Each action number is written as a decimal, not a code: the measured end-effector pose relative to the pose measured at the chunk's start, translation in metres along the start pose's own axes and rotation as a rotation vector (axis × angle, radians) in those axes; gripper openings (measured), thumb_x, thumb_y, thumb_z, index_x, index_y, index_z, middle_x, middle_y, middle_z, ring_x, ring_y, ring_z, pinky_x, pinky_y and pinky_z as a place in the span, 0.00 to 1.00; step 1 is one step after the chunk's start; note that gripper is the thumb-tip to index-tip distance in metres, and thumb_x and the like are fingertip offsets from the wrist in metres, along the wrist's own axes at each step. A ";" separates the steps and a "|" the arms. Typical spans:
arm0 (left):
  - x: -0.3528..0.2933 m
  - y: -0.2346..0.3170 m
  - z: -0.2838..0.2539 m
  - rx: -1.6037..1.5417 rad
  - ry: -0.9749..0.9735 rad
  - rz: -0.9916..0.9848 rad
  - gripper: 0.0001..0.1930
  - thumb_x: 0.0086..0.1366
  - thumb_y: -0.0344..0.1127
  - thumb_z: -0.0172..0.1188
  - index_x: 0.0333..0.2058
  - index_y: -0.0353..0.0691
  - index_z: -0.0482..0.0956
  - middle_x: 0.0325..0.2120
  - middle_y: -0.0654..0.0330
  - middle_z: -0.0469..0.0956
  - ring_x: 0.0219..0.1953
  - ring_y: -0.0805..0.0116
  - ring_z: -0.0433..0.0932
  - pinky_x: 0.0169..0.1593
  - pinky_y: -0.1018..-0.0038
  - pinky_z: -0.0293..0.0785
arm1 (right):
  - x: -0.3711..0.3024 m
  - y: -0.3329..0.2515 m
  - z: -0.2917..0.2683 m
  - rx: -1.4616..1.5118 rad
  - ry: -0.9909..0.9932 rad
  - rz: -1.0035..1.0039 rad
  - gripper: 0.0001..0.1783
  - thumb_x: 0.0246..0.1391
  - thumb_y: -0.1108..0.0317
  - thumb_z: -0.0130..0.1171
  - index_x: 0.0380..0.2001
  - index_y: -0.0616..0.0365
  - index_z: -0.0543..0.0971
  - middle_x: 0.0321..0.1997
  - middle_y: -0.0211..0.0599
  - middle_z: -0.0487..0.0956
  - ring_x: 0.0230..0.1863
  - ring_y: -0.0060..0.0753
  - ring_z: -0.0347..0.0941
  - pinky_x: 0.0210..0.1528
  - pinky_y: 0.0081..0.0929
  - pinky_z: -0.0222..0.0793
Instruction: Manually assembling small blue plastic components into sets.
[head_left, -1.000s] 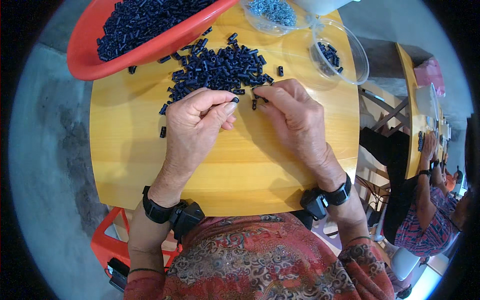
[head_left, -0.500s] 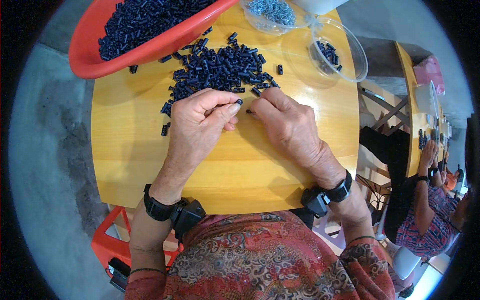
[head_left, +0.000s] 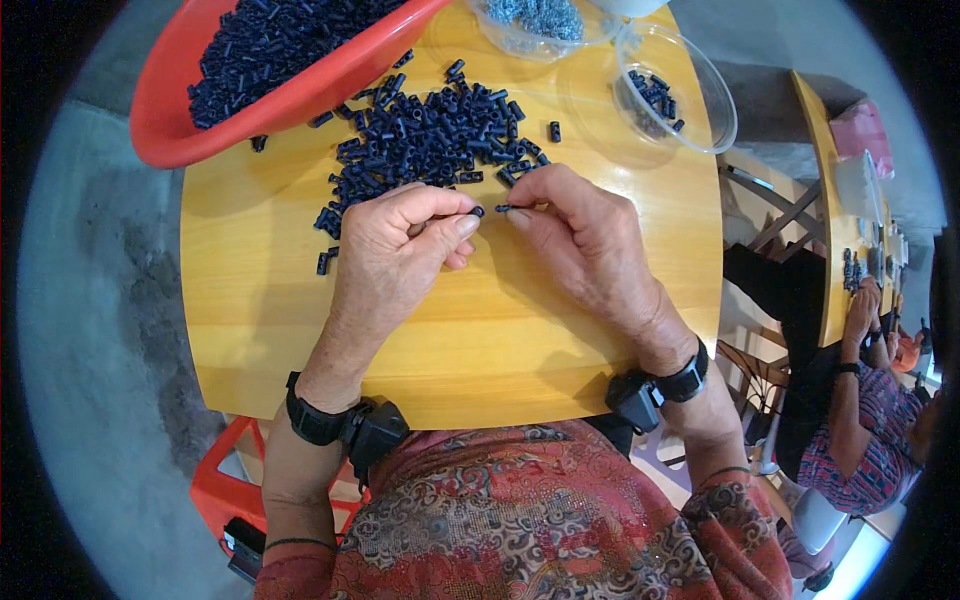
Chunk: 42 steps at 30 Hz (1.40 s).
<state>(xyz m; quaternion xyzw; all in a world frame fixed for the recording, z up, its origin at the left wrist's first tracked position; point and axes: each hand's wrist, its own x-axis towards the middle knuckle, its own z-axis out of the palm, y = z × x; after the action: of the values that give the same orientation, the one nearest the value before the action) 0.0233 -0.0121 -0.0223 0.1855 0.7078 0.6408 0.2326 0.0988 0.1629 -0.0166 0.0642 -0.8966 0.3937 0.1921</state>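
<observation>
My left hand [head_left: 395, 245] is closed in a pinch on a small black plastic tube [head_left: 477, 211], its round open end pointing toward the right. Facing it across a narrow gap, my right hand [head_left: 590, 245] pinches a small dark pin-like piece [head_left: 503, 208] between thumb and forefinger. The piece's exact kind is too small to make out. Its tip and the tube's end are apart. Just beyond both hands lies a loose pile of short black tubes [head_left: 430, 135] on the yellow wooden table [head_left: 460, 350].
A red basin [head_left: 160, 130] full of similar tubes leans at the far left. Clear bowls stand at the far right: one holds shiny silvery small parts [head_left: 535, 18], another [head_left: 722, 125] several black tubes. Another person [head_left: 860, 420] works at a table on the right.
My right hand has turned and opened out slightly, so the pinched dark piece now shows and points at the tube. My left hand has hardly moved.
</observation>
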 end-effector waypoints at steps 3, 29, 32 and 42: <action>-0.001 0.001 0.000 0.014 -0.010 0.014 0.03 0.57 0.22 0.59 0.31 0.30 0.79 0.24 0.60 0.78 0.23 0.78 0.77 0.26 0.83 0.73 | 0.000 -0.006 -0.003 0.196 -0.062 0.214 0.06 0.47 0.77 0.59 0.29 0.61 0.73 0.25 0.41 0.76 0.26 0.35 0.76 0.27 0.28 0.70; -0.003 0.010 -0.003 0.083 -0.180 -0.033 0.05 0.58 0.26 0.60 0.30 0.29 0.78 0.22 0.59 0.77 0.21 0.77 0.77 0.24 0.82 0.73 | 0.003 -0.004 -0.002 0.311 -0.087 0.141 0.05 0.46 0.78 0.59 0.29 0.59 0.79 0.26 0.36 0.78 0.29 0.32 0.76 0.33 0.25 0.71; -0.002 0.012 -0.003 0.076 -0.207 -0.069 0.05 0.58 0.26 0.59 0.30 0.29 0.78 0.21 0.59 0.77 0.21 0.77 0.77 0.25 0.82 0.73 | 0.003 -0.003 -0.003 0.290 -0.076 0.084 0.06 0.46 0.79 0.59 0.29 0.59 0.79 0.26 0.36 0.79 0.30 0.33 0.76 0.33 0.25 0.72; -0.001 0.015 -0.007 -0.155 -0.260 -0.296 0.08 0.58 0.28 0.60 0.34 0.28 0.79 0.21 0.57 0.78 0.21 0.76 0.76 0.27 0.82 0.73 | 0.003 -0.008 -0.008 0.317 -0.094 0.104 0.11 0.46 0.78 0.60 0.36 0.57 0.80 0.31 0.35 0.81 0.35 0.31 0.78 0.38 0.23 0.74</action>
<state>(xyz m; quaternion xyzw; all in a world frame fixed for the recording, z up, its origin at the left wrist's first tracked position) 0.0197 -0.0166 -0.0068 0.1420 0.6399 0.6230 0.4269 0.1006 0.1632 -0.0053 0.0655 -0.8335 0.5361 0.1170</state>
